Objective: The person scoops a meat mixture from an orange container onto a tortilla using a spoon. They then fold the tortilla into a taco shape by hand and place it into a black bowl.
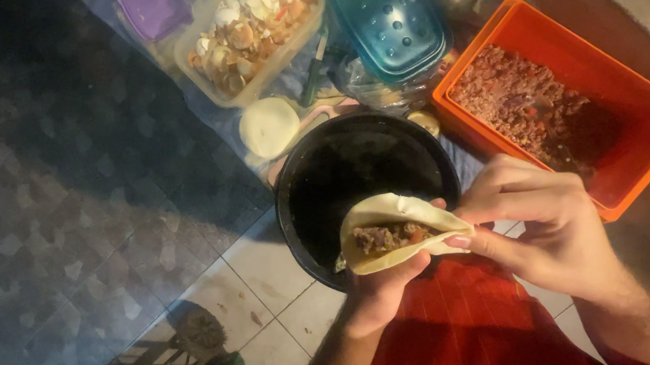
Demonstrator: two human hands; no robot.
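We see the left hand (381, 283) cupped under a pale, round dough wrapper (390, 229) folded into a half-open pocket, with brown minced filling (387, 238) showing in the fold. The left fingers are curled around the underside of the wrapper and grip it. The right hand (539, 226) is closed in a pinch: thumb and forefinger (462, 239) press the right end of the wrapper's edge. Both hands therefore hold the same wrapper, which sits above the near rim of a round black bowl (315, 175).

We note the bowl's interior is dark; its contents cannot be told. Just to the right of the bowl stands a rectangular orange plastic tub (647, 111) holding brown minced meat (518, 102). Behind the bowl lies a small stack of round pale dough discs (269, 127). Further back we identify a clear rectangular container of eggshells (250, 23), a teal plastic lid with raised dots (387, 9) and a purple plastic lid (152, 5).

The person's red garment (465, 335) fills the lower centre. The bowl's near part overhangs a white tiled floor (269, 271).
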